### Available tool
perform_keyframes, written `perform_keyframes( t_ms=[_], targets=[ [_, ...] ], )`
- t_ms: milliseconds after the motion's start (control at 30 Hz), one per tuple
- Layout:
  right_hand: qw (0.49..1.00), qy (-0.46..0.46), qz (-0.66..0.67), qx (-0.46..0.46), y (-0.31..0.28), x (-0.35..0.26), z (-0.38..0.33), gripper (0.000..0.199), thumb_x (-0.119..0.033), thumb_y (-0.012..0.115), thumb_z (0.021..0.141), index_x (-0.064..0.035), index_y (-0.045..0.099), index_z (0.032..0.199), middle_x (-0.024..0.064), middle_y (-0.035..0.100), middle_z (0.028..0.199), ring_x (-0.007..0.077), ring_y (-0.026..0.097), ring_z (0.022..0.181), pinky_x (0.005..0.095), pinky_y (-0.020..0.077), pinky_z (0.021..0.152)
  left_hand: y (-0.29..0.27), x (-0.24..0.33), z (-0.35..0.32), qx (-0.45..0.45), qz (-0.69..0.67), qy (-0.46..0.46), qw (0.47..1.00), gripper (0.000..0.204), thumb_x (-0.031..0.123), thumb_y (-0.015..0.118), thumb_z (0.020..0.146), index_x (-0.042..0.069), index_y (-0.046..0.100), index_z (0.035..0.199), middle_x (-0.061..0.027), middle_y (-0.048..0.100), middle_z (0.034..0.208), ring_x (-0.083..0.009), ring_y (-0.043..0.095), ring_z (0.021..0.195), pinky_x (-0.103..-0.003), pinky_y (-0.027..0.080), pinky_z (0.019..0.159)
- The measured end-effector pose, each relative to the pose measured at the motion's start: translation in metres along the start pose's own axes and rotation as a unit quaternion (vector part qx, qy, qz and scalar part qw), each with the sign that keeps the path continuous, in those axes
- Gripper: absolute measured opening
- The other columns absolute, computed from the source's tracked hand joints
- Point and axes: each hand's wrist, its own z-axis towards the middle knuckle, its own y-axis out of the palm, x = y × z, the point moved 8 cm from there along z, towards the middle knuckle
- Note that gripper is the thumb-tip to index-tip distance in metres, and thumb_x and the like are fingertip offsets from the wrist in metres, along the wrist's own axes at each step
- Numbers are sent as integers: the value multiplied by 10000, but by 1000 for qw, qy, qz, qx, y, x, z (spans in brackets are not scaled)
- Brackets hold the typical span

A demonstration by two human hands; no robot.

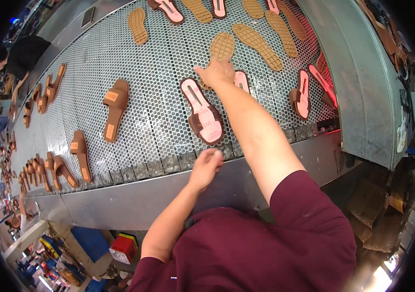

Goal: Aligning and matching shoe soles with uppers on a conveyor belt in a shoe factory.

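Note:
My right hand (pixel 218 74) reaches across the metal mesh conveyor and lies over a tan outsole (pixel 223 45) with a grid tread. Its thumb sticks out to the left, apart from the fingers; the fingertips are partly hidden against the sole. Just nearer to me lies a slide sandal (pixel 209 121) with a brown strap and a pink-lit footbed. My left hand (pixel 206 168) hovers by the conveyor's near edge, below that sandal's toe, its fingers loosely curled with nothing visible in them. Another pink-lit sandal (pixel 241 80) is partly covered by my right forearm.
Several brown slides (pixel 116 109) lie along the left of the conveyor (pixel 156 82). More tan outsoles (pixel 257 46) and pink-lit sandals (pixel 303 95) are spread at the far side and right. A grey metal housing (pixel 358 82) with red light beneath it borders the right end. Other people are at the far left.

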Motion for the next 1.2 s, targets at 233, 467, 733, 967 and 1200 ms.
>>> perform_keyframes(
  t_ms=[233,467,733,967,1200],
  targets=[
    [972,24,229,42,7,22,24,725,-290,735,810,9,460,1410,243,429,1415,396,532,1233,438,528,955,-14,23,32,194,-130,67,970,294,273,564,998,15,646,1114,-84,686,1036,-176,640,892,-308,516,737],
    [646,-125,712,-246,-57,35,-86,448,-68,471,968,31,433,1403,181,638,1184,265,675,1028,381,574,864,-153,125,-59,308,184,337,871,305,148,490,1001,-23,638,1205,-97,695,1104,-174,624,1012,-325,474,911],
    [723,-54,570,-387,23,99,-245,280,-98,520,1013,5,565,1270,94,688,1086,182,689,935,334,570,811,-129,106,-66,175,54,236,955,226,153,572,1010,-27,617,1139,-45,675,1016,-82,609,874,-243,505,772],
    [768,-63,545,-331,81,118,-302,255,-130,572,1016,11,635,1218,43,696,1121,89,624,984,286,516,863,-97,38,-42,143,84,98,981,260,173,648,971,-27,627,1137,-61,683,1026,-110,639,871,-266,532,770],
    [784,-73,502,-357,93,110,-314,270,-174,598,1005,0,648,1205,42,709,1065,89,630,948,285,520,825,-89,32,-33,78,-12,133,988,272,210,543,1035,0,621,1188,-61,678,1062,-117,633,906,-277,524,775]
  ],
)
